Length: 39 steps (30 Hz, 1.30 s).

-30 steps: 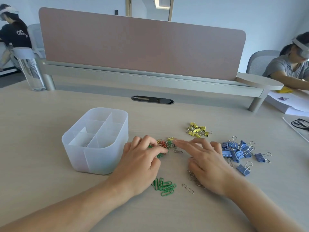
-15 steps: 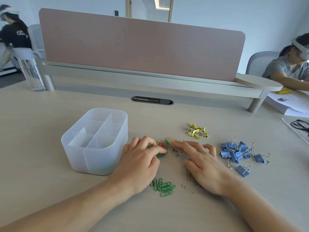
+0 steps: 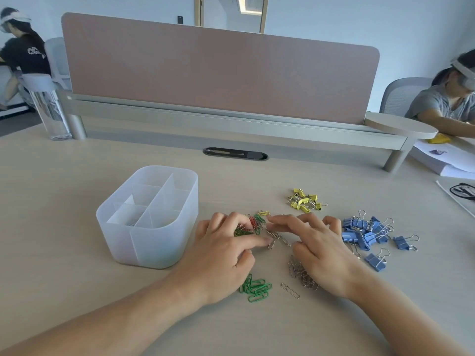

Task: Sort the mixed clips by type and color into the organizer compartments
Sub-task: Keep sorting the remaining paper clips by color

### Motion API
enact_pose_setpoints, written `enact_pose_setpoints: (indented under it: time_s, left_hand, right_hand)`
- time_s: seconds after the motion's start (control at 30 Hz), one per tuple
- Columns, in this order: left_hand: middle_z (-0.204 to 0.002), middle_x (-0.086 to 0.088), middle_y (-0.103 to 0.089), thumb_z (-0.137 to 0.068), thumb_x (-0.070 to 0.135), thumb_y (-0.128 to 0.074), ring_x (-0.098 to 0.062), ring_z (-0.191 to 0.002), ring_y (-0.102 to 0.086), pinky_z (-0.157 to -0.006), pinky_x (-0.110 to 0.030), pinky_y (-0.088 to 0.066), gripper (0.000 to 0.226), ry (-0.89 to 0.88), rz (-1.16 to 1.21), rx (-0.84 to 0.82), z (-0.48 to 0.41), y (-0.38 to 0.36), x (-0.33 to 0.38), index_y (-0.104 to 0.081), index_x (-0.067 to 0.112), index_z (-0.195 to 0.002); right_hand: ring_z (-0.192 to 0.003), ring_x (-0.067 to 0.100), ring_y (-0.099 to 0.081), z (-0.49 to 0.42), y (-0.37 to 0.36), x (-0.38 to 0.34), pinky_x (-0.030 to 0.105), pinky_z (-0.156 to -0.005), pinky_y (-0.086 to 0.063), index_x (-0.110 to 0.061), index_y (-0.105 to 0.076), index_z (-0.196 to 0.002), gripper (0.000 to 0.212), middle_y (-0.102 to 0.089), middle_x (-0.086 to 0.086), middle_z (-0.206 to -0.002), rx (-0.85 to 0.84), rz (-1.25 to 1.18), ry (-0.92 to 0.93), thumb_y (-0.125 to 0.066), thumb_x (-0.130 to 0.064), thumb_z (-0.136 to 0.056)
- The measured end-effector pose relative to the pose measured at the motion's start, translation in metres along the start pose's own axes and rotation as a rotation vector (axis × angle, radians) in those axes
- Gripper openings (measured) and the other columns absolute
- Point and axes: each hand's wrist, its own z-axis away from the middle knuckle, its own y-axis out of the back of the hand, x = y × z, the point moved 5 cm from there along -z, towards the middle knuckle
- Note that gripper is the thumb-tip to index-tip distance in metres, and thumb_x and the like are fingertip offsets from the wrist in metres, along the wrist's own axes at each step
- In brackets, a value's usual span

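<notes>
A translucent white organizer (image 3: 144, 242) with several compartments stands at the left, nothing visible inside. A mixed pile of red, green and yellow paper clips (image 3: 255, 222) lies between my hands. My left hand (image 3: 221, 255) rests on the pile's left side, its index finger stretched out onto some silver paper clips (image 3: 276, 237). My right hand (image 3: 318, 247) lies flat, fingers spread, fingertips touching the pile. A sorted green clip heap (image 3: 255, 287) and a silver clip heap (image 3: 300, 274) lie near my wrists. Yellow binder clips (image 3: 304, 200) and blue binder clips (image 3: 370, 233) sit to the right.
A pink divider panel on a grey rail (image 3: 218, 73) closes the desk's far side. A clear water bottle (image 3: 48, 106) stands far left. Papers (image 3: 442, 160) lie at the right edge, where a seated person works. Another person sits at far left.
My left index finger has stretched out to the right onto the silver clips. My right hand has slid a little left and nearer, dragging silver clips out of the mixed pile.
</notes>
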Motion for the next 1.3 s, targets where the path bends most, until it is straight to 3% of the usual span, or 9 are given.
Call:
enact_pose_setpoints:
  time_s: [0.2, 0.37, 0.47, 0.6, 0.73, 0.83, 0.97, 1.13, 1.3]
  left_hand:
    - [-0.124, 0.024, -0.03, -0.084, 0.043, -0.015, -0.004, -0.118, -0.022, -0.103, -0.029, -0.011, 0.059, -0.089, -0.034, -0.089, 0.002, -0.005, 0.006, -0.041, 0.062, -0.133]
    - [-0.118, 0.025, -0.034, -0.084, 0.04, -0.015, -0.003, -0.113, -0.026, -0.103, -0.031, -0.012, 0.06, -0.103, 0.024, -0.045, 0.003, 0.001, 0.007, -0.042, 0.057, -0.135]
    - [-0.122, 0.025, -0.035, -0.084, 0.04, -0.016, -0.001, -0.115, -0.025, -0.104, -0.033, -0.012, 0.058, -0.125, 0.048, -0.053, 0.004, 0.0, 0.008, -0.049, 0.051, -0.131]
    - [-0.132, 0.024, -0.036, -0.088, 0.037, -0.021, -0.004, -0.126, -0.023, -0.107, -0.033, -0.007, 0.053, -0.235, 0.015, -0.103, 0.007, -0.004, 0.014, -0.051, 0.052, -0.13]
    - [-0.122, 0.025, -0.043, -0.088, 0.035, -0.024, -0.001, -0.118, -0.03, -0.105, -0.034, -0.014, 0.049, -0.198, 0.021, -0.012, 0.006, 0.001, 0.013, -0.06, 0.046, -0.119]
    - [-0.117, 0.026, -0.044, -0.087, 0.037, -0.021, -0.001, -0.114, -0.032, -0.104, -0.037, -0.017, 0.049, -0.078, 0.024, 0.039, 0.004, 0.003, 0.006, -0.06, 0.043, -0.116]
    - [-0.142, 0.027, -0.027, -0.086, 0.045, -0.012, -0.006, -0.131, -0.02, -0.107, -0.033, -0.007, 0.059, -0.054, -0.052, -0.062, 0.004, -0.005, 0.004, -0.039, 0.049, -0.139]
    - [-0.155, 0.027, -0.009, -0.086, 0.046, -0.008, -0.008, -0.139, -0.004, -0.113, -0.039, -0.001, 0.06, -0.098, -0.058, -0.156, 0.006, -0.01, 0.007, -0.029, 0.059, -0.141]
    - [-0.154, 0.026, -0.018, -0.091, 0.042, -0.014, -0.01, -0.138, -0.009, -0.114, -0.04, 0.0, 0.055, -0.246, -0.045, -0.214, 0.01, -0.007, 0.015, -0.031, 0.06, -0.14]
  right_hand:
    - [-0.123, -0.005, -0.032, 0.001, 0.002, 0.004, 0.031, -0.101, -0.014, -0.044, -0.045, -0.127, 0.06, -0.05, -0.041, -0.123, 0.012, -0.047, 0.002, -0.026, -0.019, -0.077]
    - [-0.114, -0.002, -0.039, 0.008, 0.014, 0.02, 0.014, -0.098, -0.014, -0.051, -0.062, -0.108, 0.062, -0.059, -0.026, -0.108, 0.134, -0.283, -0.091, -0.028, -0.013, -0.073]
    - [-0.114, 0.0, -0.033, 0.011, 0.013, 0.028, 0.01, -0.097, -0.013, -0.062, -0.059, -0.11, 0.065, -0.057, -0.019, -0.11, 0.095, -0.223, -0.126, -0.028, -0.017, -0.075]
    - [-0.116, 0.0, -0.028, 0.008, 0.004, 0.017, 0.024, -0.098, -0.014, -0.07, -0.041, -0.123, 0.062, -0.031, -0.052, -0.133, -0.05, 0.044, 0.018, -0.021, -0.028, -0.082]
    - [-0.109, 0.0, -0.03, 0.006, 0.0, 0.01, 0.022, -0.094, -0.017, -0.07, -0.043, -0.122, 0.063, -0.031, -0.059, -0.125, -0.094, 0.127, 0.079, -0.011, -0.039, -0.077]
    - [-0.093, 0.004, -0.039, 0.009, 0.01, 0.017, 0.019, -0.086, -0.022, -0.06, -0.063, -0.108, 0.061, -0.064, -0.035, -0.1, 0.076, -0.019, 0.06, -0.027, -0.021, -0.078]
    - [-0.085, -0.001, -0.032, 0.01, 0.019, 0.031, 0.009, -0.078, -0.024, -0.062, -0.062, -0.1, 0.075, -0.043, -0.008, -0.078, 0.226, -0.088, -0.121, -0.04, 0.007, -0.082]
    - [-0.086, -0.013, -0.035, 0.009, 0.014, 0.019, 0.01, -0.081, -0.023, -0.056, -0.055, -0.107, 0.075, -0.06, -0.044, -0.079, 0.059, -0.106, -0.044, -0.036, 0.011, -0.078]
    - [-0.085, 0.007, -0.045, 0.012, 0.018, 0.021, 0.021, -0.089, -0.026, -0.049, -0.063, -0.104, 0.064, -0.065, -0.04, -0.091, 0.148, -0.148, 0.009, -0.03, -0.006, -0.07]
